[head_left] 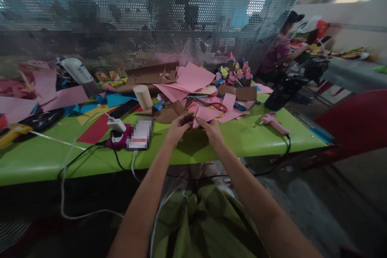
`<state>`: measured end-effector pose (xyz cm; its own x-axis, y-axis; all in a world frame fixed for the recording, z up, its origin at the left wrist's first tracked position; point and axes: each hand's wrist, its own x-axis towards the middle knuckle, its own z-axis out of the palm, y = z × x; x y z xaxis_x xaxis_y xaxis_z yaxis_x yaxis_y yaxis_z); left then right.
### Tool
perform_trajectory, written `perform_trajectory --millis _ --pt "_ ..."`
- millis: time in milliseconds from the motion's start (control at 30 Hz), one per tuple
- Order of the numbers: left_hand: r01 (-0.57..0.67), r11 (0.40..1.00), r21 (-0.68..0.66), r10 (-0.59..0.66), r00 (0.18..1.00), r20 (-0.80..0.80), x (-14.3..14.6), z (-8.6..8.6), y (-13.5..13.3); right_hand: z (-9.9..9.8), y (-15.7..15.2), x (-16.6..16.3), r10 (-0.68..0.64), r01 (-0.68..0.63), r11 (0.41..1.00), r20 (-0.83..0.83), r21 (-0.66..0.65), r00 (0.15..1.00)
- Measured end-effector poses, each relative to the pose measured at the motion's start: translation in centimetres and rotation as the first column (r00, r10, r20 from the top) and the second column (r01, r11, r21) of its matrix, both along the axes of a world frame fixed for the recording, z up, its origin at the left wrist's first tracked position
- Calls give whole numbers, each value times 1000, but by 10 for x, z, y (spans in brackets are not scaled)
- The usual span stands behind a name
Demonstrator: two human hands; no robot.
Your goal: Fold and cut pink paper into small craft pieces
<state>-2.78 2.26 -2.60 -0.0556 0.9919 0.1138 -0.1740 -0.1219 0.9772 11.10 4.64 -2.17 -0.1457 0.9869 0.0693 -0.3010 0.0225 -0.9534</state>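
Observation:
Both of my hands meet above the front of the green table, closed on a piece of pink paper (206,114). My left hand (179,127) pinches the paper's left edge, where it looks folded or bent. On the right side my right hand (212,129) grips it with thumb and fingers. Just beyond the hands lie red-handled scissors (218,107) on pink scraps. Brown paper pieces (169,112) are left of them, near an upright beige cardboard tube (143,97).
A pink glue gun (275,123) lies at the right of the green table (242,147), its cord hanging off the front. A phone (140,133), charger (117,124) and cables are at the left. Small paper figures (234,70) stand at the back. A person (276,54) sits beyond.

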Motion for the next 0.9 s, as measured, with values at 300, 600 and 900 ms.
perform_trajectory --millis 300,600,900 --pt "13 996 -90 -12 1000 11 -2 -4 3 -2 0 2 40 -44 998 78 53 996" --pt "6 993 -114 -1 999 42 -3 -3 1 -9 4 3 -34 8 984 146 177 989" --pt "-27 999 -43 24 997 -79 -3 -3 1 -7 3 4 -25 -21 984 254 178 967"
